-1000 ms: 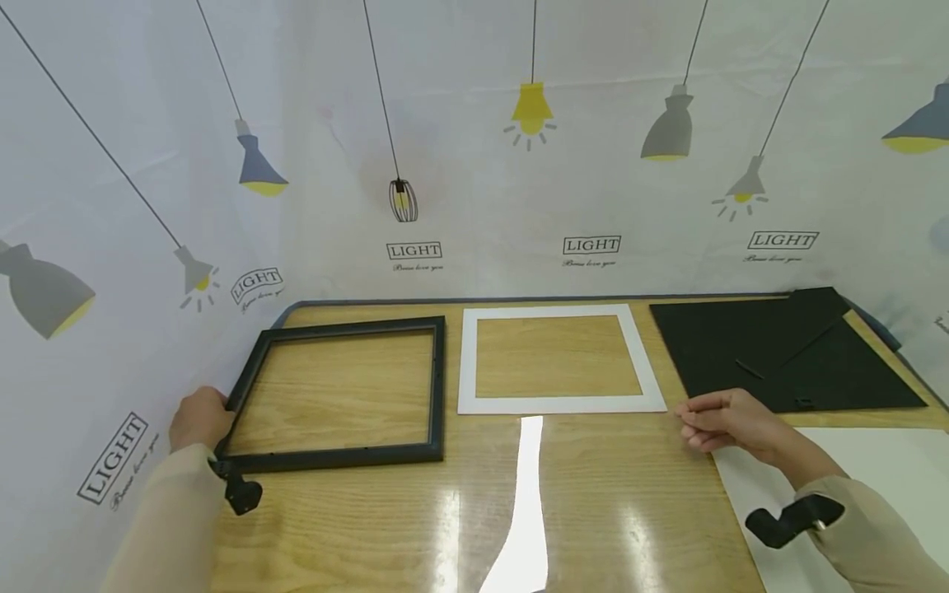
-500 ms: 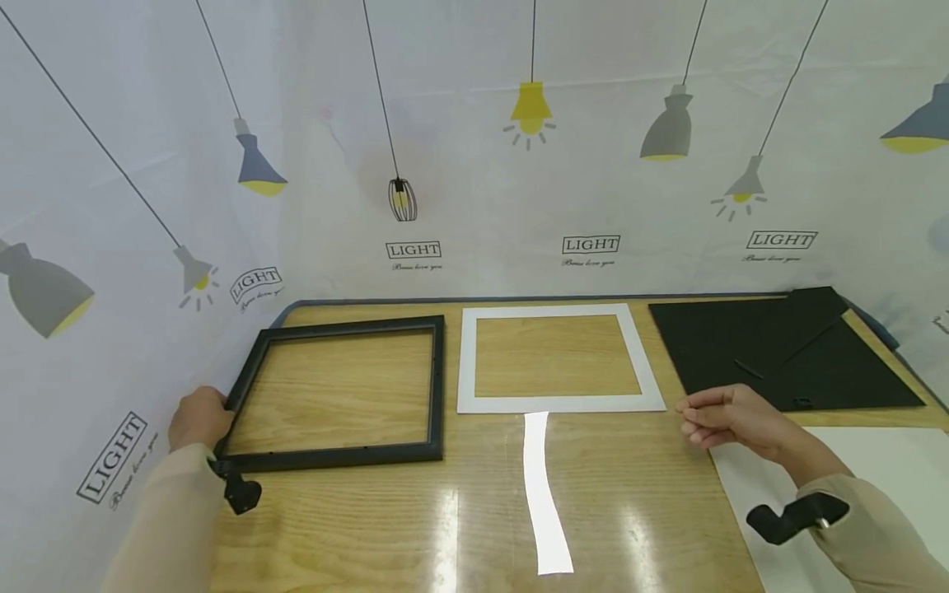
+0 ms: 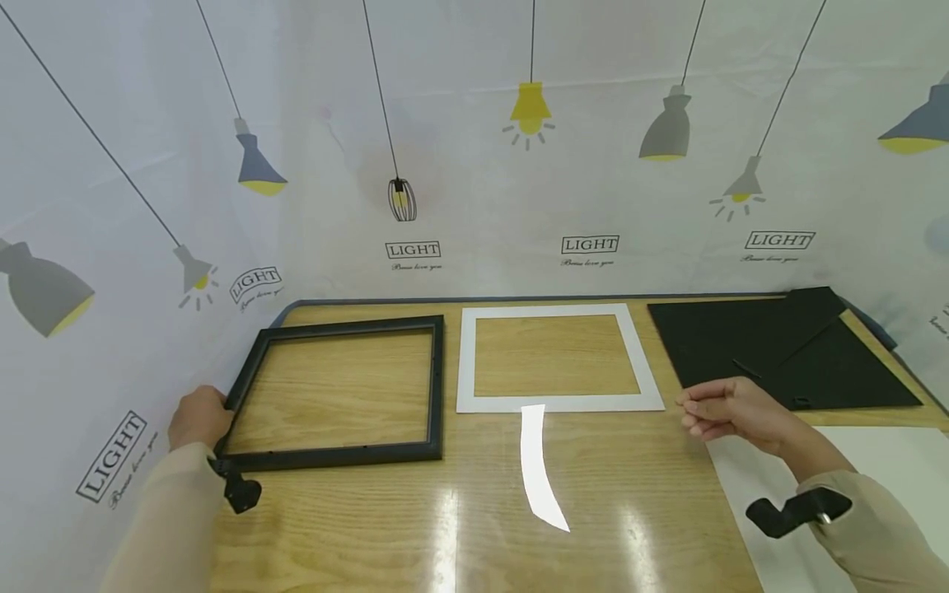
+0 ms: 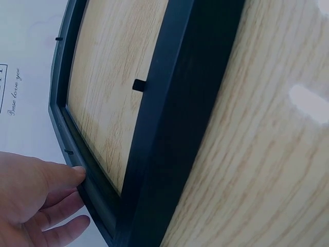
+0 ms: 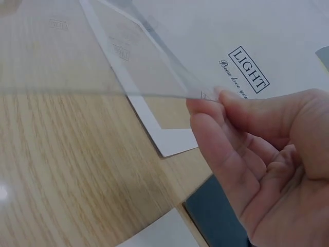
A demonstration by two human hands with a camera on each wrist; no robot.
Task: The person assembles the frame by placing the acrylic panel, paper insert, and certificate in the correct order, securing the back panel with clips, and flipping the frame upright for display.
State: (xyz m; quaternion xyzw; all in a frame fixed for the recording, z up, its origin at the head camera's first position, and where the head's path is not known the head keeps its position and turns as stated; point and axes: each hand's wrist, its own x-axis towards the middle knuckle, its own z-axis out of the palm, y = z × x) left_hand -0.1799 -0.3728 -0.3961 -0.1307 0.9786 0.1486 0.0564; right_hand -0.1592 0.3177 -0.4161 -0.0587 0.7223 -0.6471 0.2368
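black frame [image 3: 334, 456] in left fingers [image 4: 66, 230], sheet [image 5: 67, 62] in right [image 5: 226, 149]

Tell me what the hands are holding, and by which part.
The right hand pinches a clear sheet by one corner; the left hand grips the black frame by its left side, toward the near corner.

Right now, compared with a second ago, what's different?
The right hand, pinching the clear sheet, has risen slightly; the bright reflection has shortened. Nothing was visibly grabbed or released. The left hand stays at the black frame; the white mat and black backing lie as before.
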